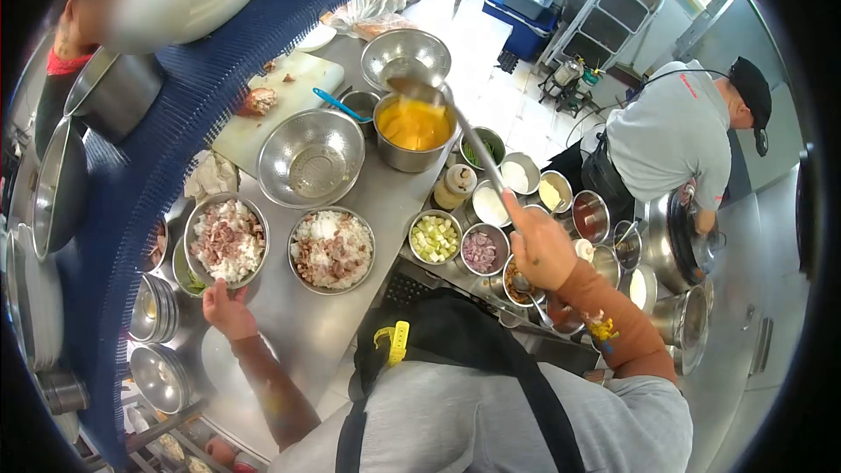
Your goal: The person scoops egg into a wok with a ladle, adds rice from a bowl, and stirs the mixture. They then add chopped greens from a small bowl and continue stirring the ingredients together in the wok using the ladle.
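Observation:
My right hand (543,250) is closed round the long handle of a metal ladle (477,147). The ladle's bowl hangs over a metal pot (407,158) of yellow liquid (413,127) that looks like beaten egg. At the near rim of a metal bowl (259,270) holding rice and chopped meat (226,241), my left hand (229,310) grips with thumb and fingers. A second bowl (371,273) of rice and meat (331,248) sits to its right on the steel counter (289,333).
Perforated bowls (263,144) (368,57) stand behind, beside a cutting board (307,79). Several containers of chopped ingredients (435,236) line the right side. A blue-covered shelf (166,136) borders the left. A co-worker (674,123) bends over a pot at right; another person stands upper left.

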Motion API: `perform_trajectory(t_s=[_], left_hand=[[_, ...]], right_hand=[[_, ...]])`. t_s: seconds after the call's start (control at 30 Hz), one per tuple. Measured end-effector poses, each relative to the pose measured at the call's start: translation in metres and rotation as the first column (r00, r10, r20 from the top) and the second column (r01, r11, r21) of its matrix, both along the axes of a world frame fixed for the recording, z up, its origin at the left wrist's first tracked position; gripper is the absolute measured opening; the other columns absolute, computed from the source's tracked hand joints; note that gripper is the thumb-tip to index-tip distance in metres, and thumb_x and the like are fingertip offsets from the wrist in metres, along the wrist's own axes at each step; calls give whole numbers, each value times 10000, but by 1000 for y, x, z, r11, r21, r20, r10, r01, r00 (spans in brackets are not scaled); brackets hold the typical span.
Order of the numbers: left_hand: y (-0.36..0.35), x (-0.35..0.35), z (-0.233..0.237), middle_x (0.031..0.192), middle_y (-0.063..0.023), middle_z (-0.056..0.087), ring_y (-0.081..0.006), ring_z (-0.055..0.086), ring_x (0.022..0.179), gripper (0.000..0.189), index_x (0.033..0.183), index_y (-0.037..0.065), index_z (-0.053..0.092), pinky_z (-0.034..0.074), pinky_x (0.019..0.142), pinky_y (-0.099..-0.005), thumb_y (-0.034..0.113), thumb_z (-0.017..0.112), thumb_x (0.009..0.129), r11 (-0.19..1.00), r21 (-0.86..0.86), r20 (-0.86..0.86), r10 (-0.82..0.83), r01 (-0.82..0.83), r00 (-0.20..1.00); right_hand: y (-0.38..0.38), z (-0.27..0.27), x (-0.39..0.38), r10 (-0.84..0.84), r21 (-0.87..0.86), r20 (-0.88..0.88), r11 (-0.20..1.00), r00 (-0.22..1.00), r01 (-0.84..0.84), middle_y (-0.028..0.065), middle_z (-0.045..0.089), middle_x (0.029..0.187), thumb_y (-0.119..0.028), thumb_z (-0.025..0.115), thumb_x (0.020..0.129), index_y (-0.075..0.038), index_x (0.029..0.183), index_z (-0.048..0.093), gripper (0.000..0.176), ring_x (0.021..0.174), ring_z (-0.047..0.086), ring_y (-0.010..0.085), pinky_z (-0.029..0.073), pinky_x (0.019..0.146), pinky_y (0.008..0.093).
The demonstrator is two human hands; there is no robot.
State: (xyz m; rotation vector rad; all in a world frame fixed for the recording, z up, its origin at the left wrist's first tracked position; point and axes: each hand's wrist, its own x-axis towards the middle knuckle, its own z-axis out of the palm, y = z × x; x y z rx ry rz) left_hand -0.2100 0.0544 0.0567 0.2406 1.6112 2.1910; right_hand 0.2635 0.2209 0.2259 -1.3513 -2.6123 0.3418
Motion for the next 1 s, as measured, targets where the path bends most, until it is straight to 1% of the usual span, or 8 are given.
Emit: perform_trajectory(t_s=[0.1, 0.17, 0.33, 0.67, 0.77, 0.87, 0.9, 1.0], left_hand=[[-3, 20, 42, 909, -78, 602, -173, 597, 808, 114, 878, 43, 549, 552, 674, -348, 143, 603, 867, 999, -5, 15, -47, 47, 999], [1, 37, 53, 912, -77, 604, -172, 605, 811, 112, 899, 44, 552, 559, 669, -342, 136, 603, 863, 996, 18, 48, -92, 91, 995], [11, 79, 49, 909, -63, 615, -181, 636, 809, 97, 904, 57, 547, 582, 654, -339, 90, 612, 840, 974, 99, 209, -221, 204, 952], [57, 174, 49, 834, -48, 615, -143, 627, 733, 147, 791, 81, 522, 587, 636, -317, 138, 638, 862, 830, 140, 293, -556, 540, 778], [75, 192, 36, 822, -39, 611, -134, 623, 725, 157, 779, 82, 524, 582, 628, -306, 145, 638, 867, 809, 128, 295, -584, 574, 757], [91, 207, 37, 786, -23, 594, -109, 597, 689, 180, 751, 79, 522, 571, 607, -285, 150, 636, 872, 814, 112, 303, -574, 569, 761], [95, 210, 35, 778, -19, 589, -105, 590, 680, 183, 749, 77, 522, 569, 603, -283, 150, 638, 870, 816, 98, 290, -571, 570, 768], [106, 215, 31, 751, -17, 565, -100, 567, 651, 189, 749, 54, 518, 566, 591, -282, 140, 648, 856, 824, 55, 282, -555, 564, 782]], right_hand=[[-4, 25, 6, 61, 36, -215, 998, 975, -55, 212, 585, 811, -62, 576, 810, -34, 1430, 344, 663, 722, 585, 364, 480, 690, 411], [0, 51, 3, -105, -359, -215, 933, 971, 21, 192, 574, 775, -64, 583, 813, -22, 1411, 377, 633, 718, 596, 304, 480, 689, 390], [4, 47, -9, -321, -719, -198, 690, 926, 86, 83, 568, 657, -47, 546, 836, -9, 1421, 373, 612, 541, 553, 113, 476, 537, 279], [17, 34, -10, -354, -787, -171, 611, 919, 88, 67, 596, 779, -24, 536, 859, 15, 1442, 313, 626, 562, 537, 92, 478, 531, 274], [20, 11, 2, 33, -296, -141, 952, 990, -74, 165, 601, 779, -38, 556, 839, 18, 1431, 330, 636, 660, 576, 163, 498, 612, 351], [1, 11, -2, -41, 31, 126, 999, 991, 37, 243, 585, 803, -45, 563, 824, 0, 1417, 370, 625, 754, 582, 205, 487, 682, 387], [-1, 14, 0, -10, 98, 14, 995, 1000, 9, 194, 565, 741, -34, 550, 822, -33, 1429, 371, 633, 674, 573, 179, 483, 630, 348], [-6, 63, 3, -91, -286, -125, 957, 988, 52, 220, 623, 840, -53, 566, 809, 29, 1370, 398, 592, 724, 625, 323, 494, 679, 350]])
